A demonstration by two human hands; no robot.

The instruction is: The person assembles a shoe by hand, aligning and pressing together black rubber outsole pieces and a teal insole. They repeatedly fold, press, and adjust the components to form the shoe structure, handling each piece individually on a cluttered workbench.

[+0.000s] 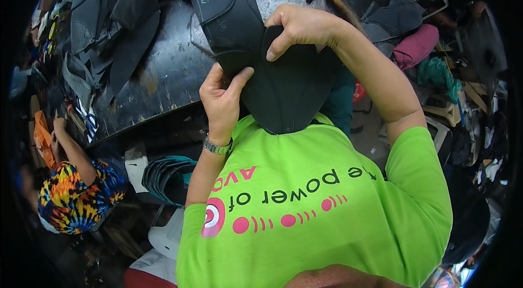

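Both my hands are on a black stitched shoe upper, a flat, wide piece with a seam down its middle. Its broad lower end hangs against my green shirt, and its folded upper part reaches over the bench. My left hand pinches the left edge between thumb and fingers, a metal watch on that wrist. Reaching over from the right, my right hand grips the other edge, thumb in front and fingers curled behind. Part of the upper behind my right hand is hidden.
A dark, worn workbench carries a pile of black uppers at left and a wooden-handled hammer beyond my right hand. More black pieces and a pink cloth bundle lie right. A co-worker in a multicoloured shirt sits at left.
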